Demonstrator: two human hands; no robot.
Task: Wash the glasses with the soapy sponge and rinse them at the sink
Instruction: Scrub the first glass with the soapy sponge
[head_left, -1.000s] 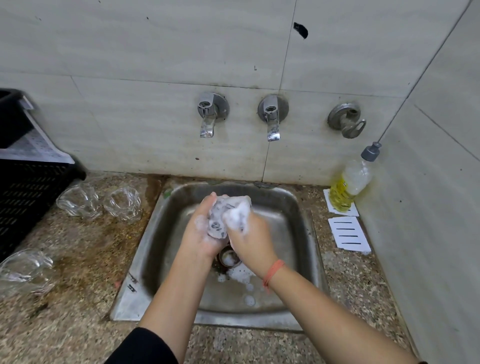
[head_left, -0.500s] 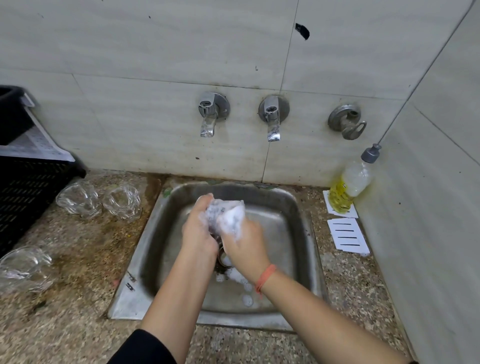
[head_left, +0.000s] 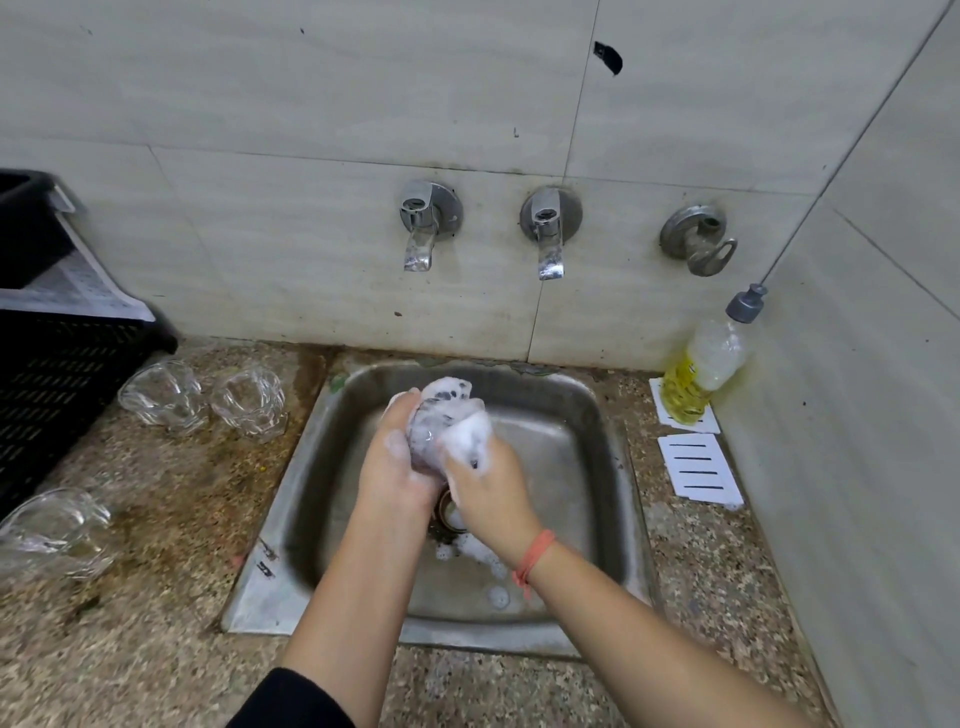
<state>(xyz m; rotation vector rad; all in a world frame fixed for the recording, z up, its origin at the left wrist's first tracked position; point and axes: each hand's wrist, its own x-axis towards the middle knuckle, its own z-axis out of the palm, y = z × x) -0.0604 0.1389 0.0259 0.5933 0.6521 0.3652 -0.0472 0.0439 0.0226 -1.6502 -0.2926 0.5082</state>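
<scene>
Head view, centre: left hand (head_left: 395, 467) is wrapping round a foamy glass (head_left: 427, 441) pointing up-frame; right hand (head_left: 491, 496) is clutching the sponge (head_left: 467, 430) against its right side.

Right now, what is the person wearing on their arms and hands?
A thin orange thread band circles the right wrist. A black sleeve shows on the left arm, near the picture's bottom edge. No gloves; white soap foam dots the knuckles.
</scene>
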